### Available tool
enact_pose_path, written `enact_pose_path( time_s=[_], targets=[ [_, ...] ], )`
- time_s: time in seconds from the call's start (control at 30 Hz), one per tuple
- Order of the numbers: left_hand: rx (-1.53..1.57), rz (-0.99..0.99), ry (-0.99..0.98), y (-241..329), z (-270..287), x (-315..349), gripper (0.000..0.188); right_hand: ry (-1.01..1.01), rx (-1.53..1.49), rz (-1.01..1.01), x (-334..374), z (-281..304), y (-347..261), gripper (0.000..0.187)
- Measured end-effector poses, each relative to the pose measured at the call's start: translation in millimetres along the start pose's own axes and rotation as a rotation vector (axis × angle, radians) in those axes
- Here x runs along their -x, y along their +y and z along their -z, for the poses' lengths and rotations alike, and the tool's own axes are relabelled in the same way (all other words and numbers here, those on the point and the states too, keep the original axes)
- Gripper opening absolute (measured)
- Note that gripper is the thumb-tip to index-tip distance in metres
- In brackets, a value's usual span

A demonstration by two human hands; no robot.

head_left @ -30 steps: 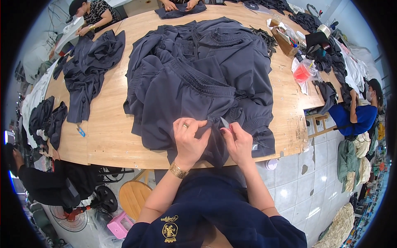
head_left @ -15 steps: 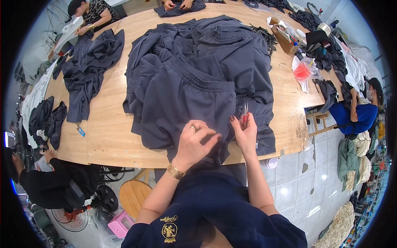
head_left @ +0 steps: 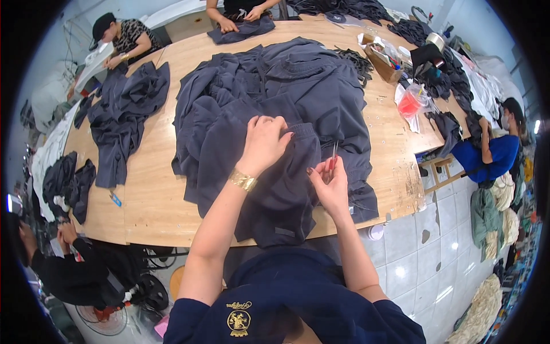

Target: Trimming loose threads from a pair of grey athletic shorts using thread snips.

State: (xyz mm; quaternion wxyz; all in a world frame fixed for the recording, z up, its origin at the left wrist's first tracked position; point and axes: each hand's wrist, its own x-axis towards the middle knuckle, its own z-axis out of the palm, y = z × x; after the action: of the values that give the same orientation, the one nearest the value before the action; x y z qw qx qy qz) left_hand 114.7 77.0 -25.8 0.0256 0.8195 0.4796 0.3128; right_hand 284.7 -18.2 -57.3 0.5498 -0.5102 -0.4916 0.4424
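A pair of dark grey elastic-waist pants (head_left: 229,152) lies on top of a heap of similar garments (head_left: 338,94) in front of me. My left hand (head_left: 264,143) is on the waistband with its fingers curled into the cloth, and the fabric bunches around it. To the right, my right hand (head_left: 331,186) holds small red-handled thread snips (head_left: 333,162), blades pointing away from me. The snips are just beside the right edge of the pants and appear apart from the cloth. A small label patch (head_left: 285,232) shows near the lower edge.
More dark garments (head_left: 129,114) lie on the left of the wooden table (head_left: 152,200), near a blue cutter (head_left: 116,199). A red drink cup (head_left: 408,104) and a cardboard box (head_left: 382,64) stand at the back right. Other people work around the table.
My left hand has moved away from me, from over the pants' lower part onto the waistband, where the cloth is now gathered. The right hand still holds the snips.
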Motion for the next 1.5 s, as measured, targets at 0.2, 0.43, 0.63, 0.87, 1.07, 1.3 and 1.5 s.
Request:
enact_pose_path(
  time_s=[0.2,0.43,0.63,0.87,1.07,1.3,1.5],
  targets=[
    [0.801,0.308,-0.22,15.9,52.3,-6.9,0.009,-0.084,-0.308,0.073,-8.3,-21.5,-37.0,0.022],
    [1.341,0.276,-0.217,23.1,70.9,9.8,0.04,-0.146,-0.182,0.137,-14.8,-36.5,-36.9,0.025],
    [1.026,0.212,-0.191,32.5,71.6,15.2,0.04,-0.223,-0.14,0.087,-9.0,-21.7,-44.1,0.025],
    [1.102,0.256,-0.228,25.6,69.7,15.5,0.041,-0.198,0.416,0.272,-7.1,2.6,-61.8,0.034],
    [1.144,0.289,-0.289,28.5,72.8,13.3,0.043,-0.188,0.646,0.391,-8.1,5.5,-68.5,0.036],
    [1.13,0.239,-0.304,28.8,73.1,12.8,0.045,-0.187,0.716,0.479,-9.7,3.0,-67.3,0.039],
    [1.115,0.237,-0.32,27.5,73.2,11.5,0.045,-0.181,0.727,0.505,-11.4,1.7,-68.0,0.038]
  ],
)
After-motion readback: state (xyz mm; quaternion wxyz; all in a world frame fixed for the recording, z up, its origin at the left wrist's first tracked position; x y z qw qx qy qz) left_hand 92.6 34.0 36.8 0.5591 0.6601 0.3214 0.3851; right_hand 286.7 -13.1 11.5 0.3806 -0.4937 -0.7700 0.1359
